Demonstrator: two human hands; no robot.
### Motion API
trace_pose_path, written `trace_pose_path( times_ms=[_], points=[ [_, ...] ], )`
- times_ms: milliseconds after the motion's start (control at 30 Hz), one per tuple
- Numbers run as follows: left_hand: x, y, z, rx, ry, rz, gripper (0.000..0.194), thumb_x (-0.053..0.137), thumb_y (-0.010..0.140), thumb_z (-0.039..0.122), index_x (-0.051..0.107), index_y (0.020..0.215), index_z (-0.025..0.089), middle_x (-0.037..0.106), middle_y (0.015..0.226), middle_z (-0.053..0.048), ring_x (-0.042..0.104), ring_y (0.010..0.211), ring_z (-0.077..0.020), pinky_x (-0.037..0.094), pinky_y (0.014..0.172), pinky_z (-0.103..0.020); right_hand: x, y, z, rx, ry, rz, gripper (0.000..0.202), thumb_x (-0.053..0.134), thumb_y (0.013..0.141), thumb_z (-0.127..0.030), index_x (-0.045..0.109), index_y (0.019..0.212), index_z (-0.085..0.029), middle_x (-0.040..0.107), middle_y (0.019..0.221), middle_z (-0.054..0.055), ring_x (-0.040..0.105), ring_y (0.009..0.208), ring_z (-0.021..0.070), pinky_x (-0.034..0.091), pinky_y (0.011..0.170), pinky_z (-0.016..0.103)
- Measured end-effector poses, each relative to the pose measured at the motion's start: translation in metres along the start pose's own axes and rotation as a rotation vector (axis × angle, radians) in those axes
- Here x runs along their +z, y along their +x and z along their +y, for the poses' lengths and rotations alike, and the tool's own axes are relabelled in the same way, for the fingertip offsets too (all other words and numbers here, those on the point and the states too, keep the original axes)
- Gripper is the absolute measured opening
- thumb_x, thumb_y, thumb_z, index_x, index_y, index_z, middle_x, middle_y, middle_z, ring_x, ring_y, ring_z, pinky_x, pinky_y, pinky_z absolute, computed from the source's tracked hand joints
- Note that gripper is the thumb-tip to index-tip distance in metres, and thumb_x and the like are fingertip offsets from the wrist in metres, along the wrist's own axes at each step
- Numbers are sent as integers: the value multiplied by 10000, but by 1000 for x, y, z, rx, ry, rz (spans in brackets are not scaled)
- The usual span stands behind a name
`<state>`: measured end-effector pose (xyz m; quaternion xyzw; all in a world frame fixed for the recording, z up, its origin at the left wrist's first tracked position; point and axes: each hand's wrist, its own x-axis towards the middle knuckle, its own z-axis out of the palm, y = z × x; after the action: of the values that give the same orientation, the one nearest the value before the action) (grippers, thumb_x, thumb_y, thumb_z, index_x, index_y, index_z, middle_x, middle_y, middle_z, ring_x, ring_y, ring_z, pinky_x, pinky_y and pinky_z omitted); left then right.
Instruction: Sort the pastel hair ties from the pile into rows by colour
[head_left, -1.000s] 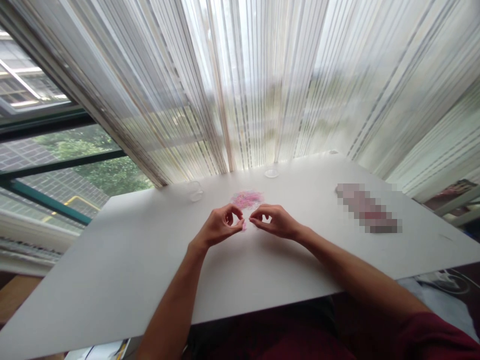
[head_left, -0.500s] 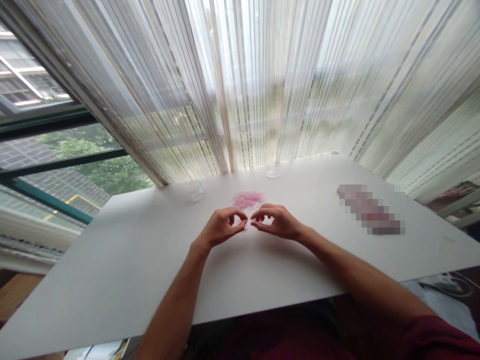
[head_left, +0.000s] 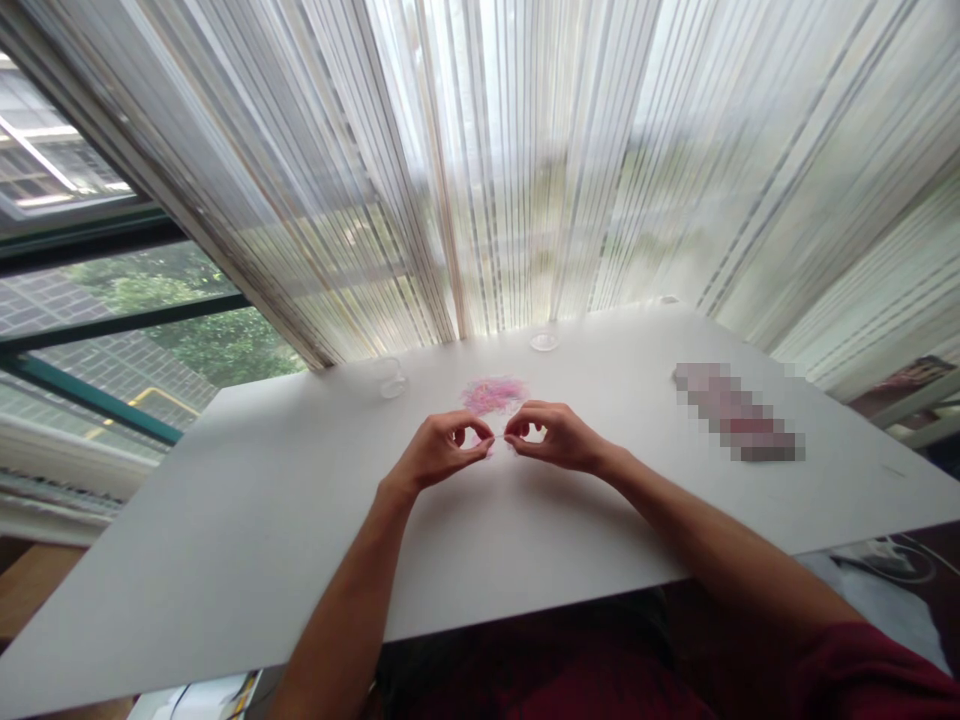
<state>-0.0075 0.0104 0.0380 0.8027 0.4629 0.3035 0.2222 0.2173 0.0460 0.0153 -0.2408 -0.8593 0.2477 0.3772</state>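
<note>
Nearest us is our maroon sleeve (head_left: 855, 665). Above the white table (head_left: 262, 540), our left hand (head_left: 439, 448) and right hand (head_left: 556, 438) pinch a thin pale strand (head_left: 499, 437) between their fingertips. Just beyond lies a pinkish pile of fine strands (head_left: 493, 394); farther, 2 clear containers (head_left: 544, 342) sit near the striped sheer curtain (head_left: 525, 200).

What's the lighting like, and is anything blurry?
In the head view, daylight comes through the curtain; soft shadows lie on the white table below left hand and right hand; a pixelated patch sits at right; the pink pile looks smeared.
</note>
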Motion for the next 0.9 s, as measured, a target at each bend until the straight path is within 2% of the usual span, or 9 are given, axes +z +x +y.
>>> trace_pose_path(
  times_ms=[200, 400, 700, 900],
  points=[
    [10, 2, -1, 59, 85, -22, 88, 660, 785, 225, 741, 815, 209, 685, 809, -11, 494, 615, -96, 405, 594, -216, -13, -1, 1, 101, 11, -156, 59, 634, 780, -176, 693, 783, -170, 652, 713, 7, 565, 654, 111, 455, 633, 217],
    [24, 3, -1, 90, 220, 0, 119, 655, 813, 282, 762, 854, 247, 698, 852, -12, 584, 674, -111, 422, 634, -224, -26, -1, -1, 205, -42, -286, 104, 609, 751, -147, 706, 776, -175, 666, 705, -1, 583, 657, 119, 450, 626, 217],
    [29, 2, 0, 121, 328, -25, 128, 661, 821, 307, 770, 878, 271, 693, 869, 3, 563, 605, -91, 386, 593, -228, -29, -1, -2, 240, -93, -357, 124, 601, 756, -144, 721, 767, -176, 683, 699, 2, 584, 626, 120, 429, 595, 220],
    [32, 2, -2, 98, 347, -79, 121, 660, 823, 309, 769, 867, 285, 685, 881, 5, 599, 655, -102, 385, 599, -228, -31, -3, 1, 219, -102, -360, 141, 610, 763, -155, 740, 805, -190, 700, 722, 7, 599, 639, 127, 437, 605, 223]
  ],
)
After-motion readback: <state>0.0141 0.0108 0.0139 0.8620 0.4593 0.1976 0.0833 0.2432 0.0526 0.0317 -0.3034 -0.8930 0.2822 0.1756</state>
